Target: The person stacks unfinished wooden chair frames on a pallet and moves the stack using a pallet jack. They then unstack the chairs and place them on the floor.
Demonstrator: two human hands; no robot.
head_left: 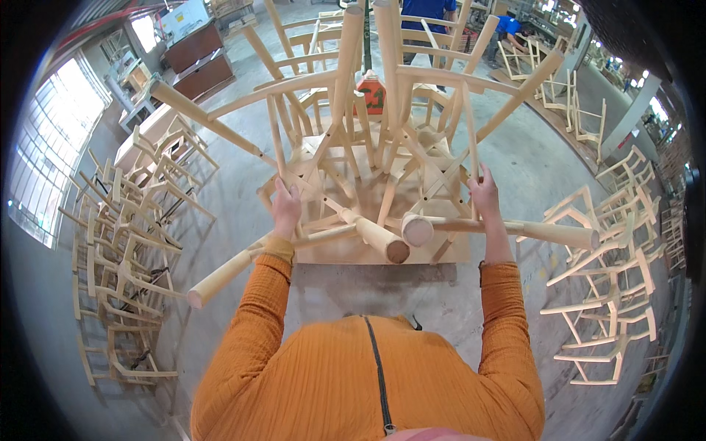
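Two bare wooden chair frames stand side by side in front of me, their thick round legs jutting outward. My left hand point(287, 208) is closed around a slim rail of the left chair frame point(379, 237). On the other side, my right hand point(484, 192) grips a thin upright of the right chair frame point(540, 231). Beneath them is a flat wooden board point(316, 253), just off the grey floor. More wooden frames stand behind on the same board, crossing each other, so where one ends is hard to tell. My fingers are partly hidden behind the wood.
Stacked chair frames point(132, 264) line the left wall; others point(607, 294) stand at right. An orange-red container point(370, 97) sits beyond the board. A person in blue point(430, 10) stands at the back, another point(509, 29) bends at back right. Brown cabinets point(197, 66) stand far left.
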